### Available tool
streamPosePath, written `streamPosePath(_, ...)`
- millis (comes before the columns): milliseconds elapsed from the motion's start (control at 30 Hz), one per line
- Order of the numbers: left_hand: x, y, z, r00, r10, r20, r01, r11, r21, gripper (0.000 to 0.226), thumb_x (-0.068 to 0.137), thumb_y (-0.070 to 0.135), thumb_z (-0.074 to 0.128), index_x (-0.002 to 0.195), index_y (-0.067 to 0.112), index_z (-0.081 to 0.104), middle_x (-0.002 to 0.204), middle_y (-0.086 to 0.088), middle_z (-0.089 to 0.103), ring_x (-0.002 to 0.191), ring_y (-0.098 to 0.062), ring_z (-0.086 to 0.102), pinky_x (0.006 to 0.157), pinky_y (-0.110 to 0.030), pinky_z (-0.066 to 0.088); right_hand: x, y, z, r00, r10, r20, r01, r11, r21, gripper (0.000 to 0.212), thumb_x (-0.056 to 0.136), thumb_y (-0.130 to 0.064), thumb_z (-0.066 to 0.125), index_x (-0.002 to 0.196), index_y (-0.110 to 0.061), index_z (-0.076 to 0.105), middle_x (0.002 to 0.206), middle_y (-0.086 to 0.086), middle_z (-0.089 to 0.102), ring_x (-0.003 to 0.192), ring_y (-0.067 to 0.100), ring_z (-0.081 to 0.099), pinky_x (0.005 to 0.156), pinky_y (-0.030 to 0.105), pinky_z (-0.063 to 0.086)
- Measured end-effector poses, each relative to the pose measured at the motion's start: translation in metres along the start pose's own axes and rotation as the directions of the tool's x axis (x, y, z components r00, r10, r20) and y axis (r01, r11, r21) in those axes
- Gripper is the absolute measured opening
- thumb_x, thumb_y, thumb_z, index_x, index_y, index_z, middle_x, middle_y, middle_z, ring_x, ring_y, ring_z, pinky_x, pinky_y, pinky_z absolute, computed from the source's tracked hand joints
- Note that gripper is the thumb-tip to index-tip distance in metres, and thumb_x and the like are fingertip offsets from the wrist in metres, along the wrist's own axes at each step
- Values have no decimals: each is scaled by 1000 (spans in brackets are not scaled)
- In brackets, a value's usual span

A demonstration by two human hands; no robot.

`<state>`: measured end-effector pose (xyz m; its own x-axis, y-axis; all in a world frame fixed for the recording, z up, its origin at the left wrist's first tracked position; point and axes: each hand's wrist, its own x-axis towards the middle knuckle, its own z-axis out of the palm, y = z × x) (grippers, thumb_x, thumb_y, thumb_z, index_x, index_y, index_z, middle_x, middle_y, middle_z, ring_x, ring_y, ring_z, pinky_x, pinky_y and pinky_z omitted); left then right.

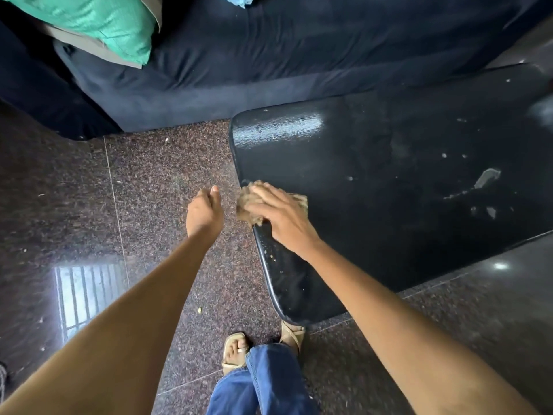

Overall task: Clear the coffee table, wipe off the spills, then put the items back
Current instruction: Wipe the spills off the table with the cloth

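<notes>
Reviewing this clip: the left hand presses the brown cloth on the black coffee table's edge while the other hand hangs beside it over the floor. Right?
No. The head view shows the right hand pressing the brown cloth on the black coffee table; the left hand hangs over the floor.

A person's right hand (279, 217) presses a tan cloth (254, 205) flat at the near-left edge of a black surface (389, 163) flecked with pale spills (487, 177), while the left hand (205, 211), loosely curled, hovers over the speckled floor (143, 181) beside it.
</notes>
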<state>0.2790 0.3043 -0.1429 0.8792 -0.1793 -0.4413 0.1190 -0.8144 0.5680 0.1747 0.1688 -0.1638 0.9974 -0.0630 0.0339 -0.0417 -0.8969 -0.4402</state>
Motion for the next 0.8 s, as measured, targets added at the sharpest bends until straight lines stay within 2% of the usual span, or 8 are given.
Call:
streamPosePath(67, -3, 2, 3, 1000, 14, 9, -14, 1000, -6, 46, 102, 32, 27, 113, -4, 53, 114, -29, 60, 104, -38, 58, 88, -41, 44, 3, -7, -1, 977, 196, -87, -188, 978, 94, 57, 75, 17, 55, 119, -19, 65, 142, 6, 47, 134, 27, 40, 111, 47, 31)
streamPosePath(133, -12, 5, 6, 999, 36, 26, -36, 999, -6, 46, 102, 32, 27, 115, -4, 53, 116, -29, 59, 106, -38, 57, 90, -41, 43, 1, -25, 5, 940, 311, -141, -293, 947, 135, 53, 76, 14, 55, 117, -18, 66, 140, 7, 49, 133, 28, 41, 112, 45, 29)
streamPosePath(233, -24, 4, 8, 998, 57, 27, -56, 998, -11, 44, 102, 31, 27, 120, -2, 51, 119, -26, 58, 110, -36, 55, 93, -41, 41, -18, -39, 16, 964, 210, -166, -200, 977, 75, 41, 71, 6, 67, 106, -16, 70, 135, 6, 54, 127, 29, 46, 109, 43, 30)
streamPosePath(300, -30, -2, 9, 998, 61, 20, -61, 998, -5, 44, 102, 31, 27, 118, -3, 51, 119, -26, 58, 109, -36, 55, 92, -41, 41, -37, -43, 19, 978, 151, -144, -143, 988, 64, 44, 66, 7, 69, 104, -16, 70, 135, 6, 54, 126, 28, 46, 110, 41, 27)
streamPosePath(433, -46, -6, 16, 999, 48, 26, -48, 999, 22, 43, 101, 32, 27, 112, -2, 52, 114, -23, 59, 105, -36, 56, 90, -42, 42, -64, -58, 21, 983, 141, -119, -132, 988, 84, 51, 61, 10, 73, 105, -17, 70, 131, 7, 57, 125, 30, 48, 109, 43, 29)
streamPosePath(633, -65, 0, 33, 997, 75, 28, -76, 996, 44, 42, 101, 33, 27, 112, 1, 52, 113, -21, 58, 103, -34, 56, 85, -43, 44, -108, -65, 25, 991, 79, -107, -71, 995, 70, 43, 61, 7, 74, 98, -13, 70, 128, 6, 59, 123, 28, 48, 110, 42, 29)
streamPosePath(733, -70, -2, 34, 998, 63, 1, -63, 996, 63, 42, 101, 33, 27, 120, 3, 50, 120, -20, 55, 108, -33, 54, 88, -43, 42, -130, -71, 18, 998, -28, 60, 26, 999, 32, 40, 65, 1, 75, 101, -15, 70, 132, 5, 56, 130, 26, 43, 109, 43, 31)
streamPosePath(800, -72, -1, 34, 998, 54, -21, -53, 997, 54, 43, 101, 34, 27, 121, 4, 49, 121, -19, 55, 109, -33, 53, 91, -43, 42, -131, -68, 4, 982, -103, 161, 88, 991, 99, 38, 72, 6, 68, 104, -14, 70, 130, 6, 58, 126, 25, 48, 103, 45, 40)
